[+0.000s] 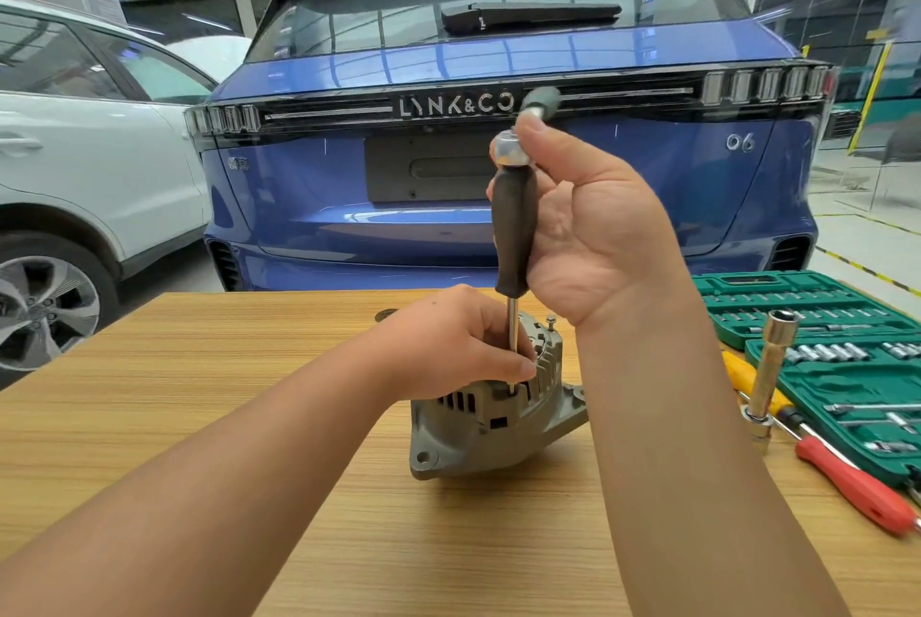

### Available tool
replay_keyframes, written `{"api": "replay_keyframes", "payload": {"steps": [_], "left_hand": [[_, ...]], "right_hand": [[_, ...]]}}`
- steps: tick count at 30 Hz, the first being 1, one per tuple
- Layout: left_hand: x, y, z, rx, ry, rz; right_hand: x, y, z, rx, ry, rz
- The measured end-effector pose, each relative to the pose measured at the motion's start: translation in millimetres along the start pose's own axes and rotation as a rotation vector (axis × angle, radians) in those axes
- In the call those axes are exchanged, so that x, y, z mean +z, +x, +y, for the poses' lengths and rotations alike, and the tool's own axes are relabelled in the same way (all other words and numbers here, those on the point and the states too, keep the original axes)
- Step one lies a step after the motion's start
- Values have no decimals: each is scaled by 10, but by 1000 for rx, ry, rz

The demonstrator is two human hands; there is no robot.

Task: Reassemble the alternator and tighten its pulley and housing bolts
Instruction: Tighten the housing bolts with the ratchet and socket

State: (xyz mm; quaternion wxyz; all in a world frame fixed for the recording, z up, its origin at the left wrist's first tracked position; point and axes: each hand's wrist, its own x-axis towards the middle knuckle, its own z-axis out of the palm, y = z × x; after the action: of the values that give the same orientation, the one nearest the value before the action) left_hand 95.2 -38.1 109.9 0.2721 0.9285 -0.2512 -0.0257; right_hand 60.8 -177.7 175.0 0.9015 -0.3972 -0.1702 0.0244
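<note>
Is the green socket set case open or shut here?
Open. The green socket set case lies on the table's right side with rows of sockets and bits exposed in its trays.

Head-worn view, forward-down, near table (199, 417).

The alternator (493, 412) sits on the desk (249, 367) near its middle. A driver (514, 237) stands upright on the alternator's top, its shaft going down into the housing. The left hand (463, 342) lies on the alternator at 10 o'clock of it, fingers beside the shaft; the right hand (593, 227) is above, at 12 o'clock, its grip round the driver's handle. At 3 o'clock of the alternator, near the desk's right edge, lies the socket case (817, 332). A socket wrench (767, 377) stands between alternator and case, and two screwdrivers (842, 477) lie just before the case. Behind the desk, at 12 o'clock, stands a car (498, 167); another car (89, 167) stands at 10 o'clock.
</note>
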Motion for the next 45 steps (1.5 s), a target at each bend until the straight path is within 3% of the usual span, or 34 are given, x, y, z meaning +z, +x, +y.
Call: {"api": "replay_keyframes", "payload": {"steps": [2,4,7,9,11,14,22,24,27,29,33,37,42,44,45], "left_hand": [[2,-1,2,-1,4,1],[2,1,2,1,-5,-7],[-2,7,9,-7,-33,-15],[0,7,20,-14,-47,-13],[-5,-5,30,-11,-32,-11],[1,-13,8,-3,-45,-8],[0,-26,35,-4,-24,12],[1,-31,35,-9,-17,9],[-1,-34,55,-4,-22,-21],[-5,-31,59,-8,-35,-25],[-15,-24,51,-13,-29,-24],[-16,-36,26,-15,-15,-7],[-4,-35,35,-7,-4,-8],[-10,-27,43,-10,-15,-18],[-14,-23,47,-12,-19,-21]], "right_hand": [[2,9,36,-57,32,-10],[-17,68,103,-260,9,3],[-62,156,249,-770,-496,85],[-101,200,358,-898,-772,27],[-113,173,380,-789,-755,-77],[-128,133,309,-555,-488,-270],[-219,163,145,-255,-231,-325],[-207,128,123,-308,-265,-246],[-141,101,148,-639,-680,171],[-112,104,150,-698,-733,337],[-55,46,-19,-123,-134,35],[-23,33,-34,39,-102,-51],[20,33,48,-84,87,15],[-8,92,116,-296,34,107],[-36,108,144,-478,-108,158]]}}
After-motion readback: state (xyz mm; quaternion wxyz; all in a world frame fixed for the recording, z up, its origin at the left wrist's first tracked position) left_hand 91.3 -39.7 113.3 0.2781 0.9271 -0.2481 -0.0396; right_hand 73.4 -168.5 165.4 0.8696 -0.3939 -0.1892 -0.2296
